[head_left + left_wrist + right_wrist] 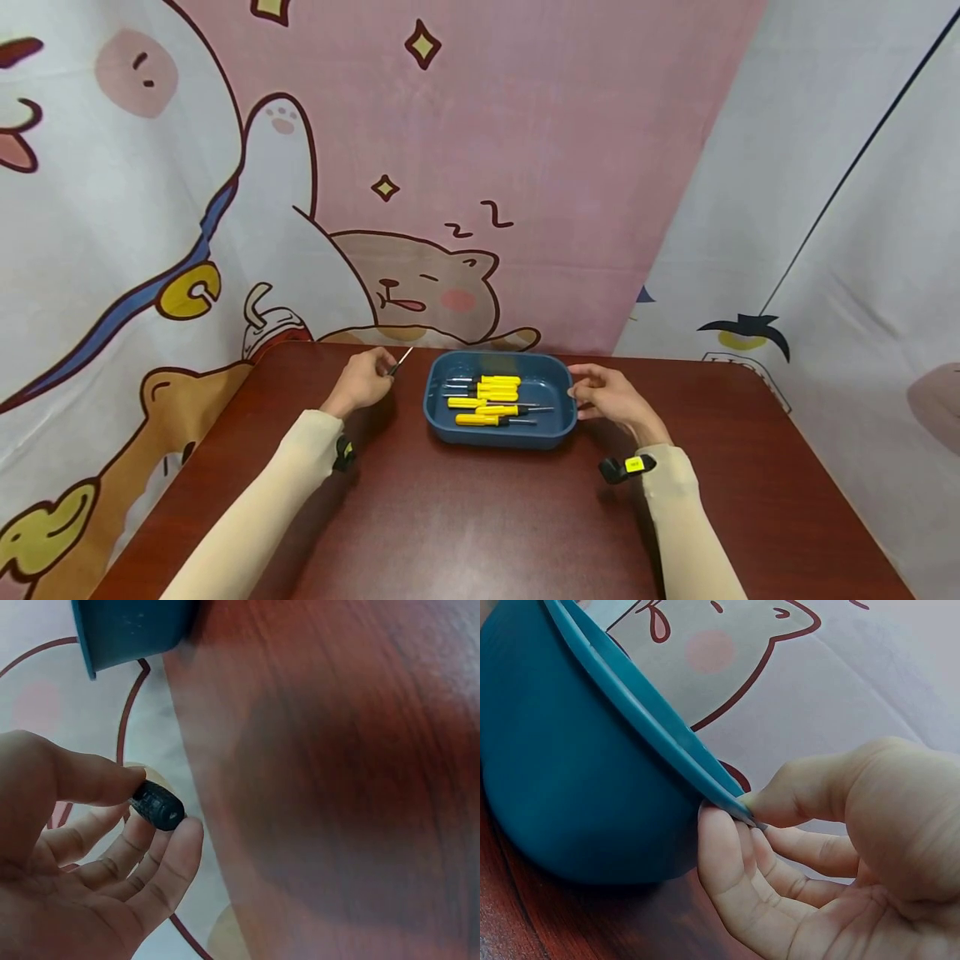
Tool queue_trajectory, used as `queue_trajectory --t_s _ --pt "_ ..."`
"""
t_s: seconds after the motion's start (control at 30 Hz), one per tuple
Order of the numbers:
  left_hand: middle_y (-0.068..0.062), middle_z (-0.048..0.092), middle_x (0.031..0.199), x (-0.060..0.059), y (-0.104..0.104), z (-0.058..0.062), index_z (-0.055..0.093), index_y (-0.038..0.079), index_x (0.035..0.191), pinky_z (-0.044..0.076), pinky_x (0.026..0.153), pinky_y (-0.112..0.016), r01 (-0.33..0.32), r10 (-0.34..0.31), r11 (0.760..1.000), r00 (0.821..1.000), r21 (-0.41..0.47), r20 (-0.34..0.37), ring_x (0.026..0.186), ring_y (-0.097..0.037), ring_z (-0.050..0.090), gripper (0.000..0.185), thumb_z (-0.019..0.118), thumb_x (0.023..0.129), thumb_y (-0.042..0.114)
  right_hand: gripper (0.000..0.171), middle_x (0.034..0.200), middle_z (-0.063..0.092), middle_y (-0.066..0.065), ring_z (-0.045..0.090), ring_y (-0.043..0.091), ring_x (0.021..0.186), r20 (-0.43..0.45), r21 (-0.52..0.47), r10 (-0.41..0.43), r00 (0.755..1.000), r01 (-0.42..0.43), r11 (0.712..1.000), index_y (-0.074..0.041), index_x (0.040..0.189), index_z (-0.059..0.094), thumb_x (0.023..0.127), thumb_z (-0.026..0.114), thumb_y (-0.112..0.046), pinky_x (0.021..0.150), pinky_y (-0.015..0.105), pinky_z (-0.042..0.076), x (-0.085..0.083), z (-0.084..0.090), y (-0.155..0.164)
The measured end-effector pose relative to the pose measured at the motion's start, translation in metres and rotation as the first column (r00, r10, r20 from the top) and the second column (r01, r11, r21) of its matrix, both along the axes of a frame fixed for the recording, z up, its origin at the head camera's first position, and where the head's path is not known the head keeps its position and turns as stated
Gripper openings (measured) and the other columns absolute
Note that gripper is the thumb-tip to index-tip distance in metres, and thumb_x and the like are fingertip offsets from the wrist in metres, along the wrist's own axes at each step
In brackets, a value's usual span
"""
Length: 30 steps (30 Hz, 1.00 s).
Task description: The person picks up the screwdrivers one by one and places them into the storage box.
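Note:
My left hand (363, 382) pinches a small black-handled screwdriver (401, 362) between thumb and fingers, left of the blue tray (495, 437). Its thin metal shaft points up toward the tray's far side. In the left wrist view the butt of the screwdriver's black handle (159, 805) shows, while its shaft is hidden. At the tray's right end, my right hand (611, 394) grips the rim (667, 742) between thumb and fingers. Several yellow-handled screwdrivers (480, 420) with black collars lie in the tray, mostly side by side.
The brown wooden table (480, 517) carries the tray near its back edge. Behind it hangs a cloth (570, 167) printed with cartoon animals. Black bands (628, 468) are strapped at both wrists, over cream sleeves.

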<state>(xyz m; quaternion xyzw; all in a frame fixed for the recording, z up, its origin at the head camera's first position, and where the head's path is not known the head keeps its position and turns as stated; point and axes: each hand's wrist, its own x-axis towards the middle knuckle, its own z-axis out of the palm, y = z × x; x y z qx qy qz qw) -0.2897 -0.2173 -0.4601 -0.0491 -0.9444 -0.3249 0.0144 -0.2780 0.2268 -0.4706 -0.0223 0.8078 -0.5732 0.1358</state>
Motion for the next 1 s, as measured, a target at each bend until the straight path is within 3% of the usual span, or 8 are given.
queue_trajectory --t_s 0.33,0.67,1.0 --pt "-0.014 0.066 0.098 0.007 0.007 0.018 0.066 0.003 0.113 0.051 0.071 -0.035 0.057 -0.057 0.998 0.997 0.007 -0.055 0.084 -0.025 0.060 0.022 0.067 0.091 0.004 0.050 0.108 0.066 0.020 0.068 0.021 0.079 -0.003 0.004 -0.005 1.000 0.005 1.000 -0.002 0.146 0.049 0.098 0.064 -0.004 0.073 0.035 0.065 0.000 0.000 -0.001" --pt "-0.012 0.067 0.091 0.010 0.017 0.039 0.067 0.003 0.111 0.049 0.065 -0.031 0.146 -0.148 0.989 0.982 -0.029 -0.117 0.078 -0.023 0.059 0.021 0.066 0.089 0.002 0.049 0.111 0.066 0.023 0.068 0.021 0.080 -0.011 0.006 -0.003 1.000 0.003 1.000 -0.002 0.146 0.049 0.099 0.063 -0.004 0.073 0.035 0.065 0.002 -0.001 -0.001" --pt "-0.010 0.068 0.091 0.013 0.032 0.058 0.068 0.003 0.110 0.051 0.067 -0.031 0.215 -0.225 0.973 0.967 -0.089 -0.116 0.078 -0.019 0.061 0.022 0.065 0.089 0.000 0.050 0.110 0.066 0.022 0.068 0.020 0.079 -0.008 -0.001 -0.002 1.000 0.002 1.000 -0.002 0.145 0.049 0.098 0.064 -0.003 0.073 0.036 0.065 0.002 0.000 -0.002"
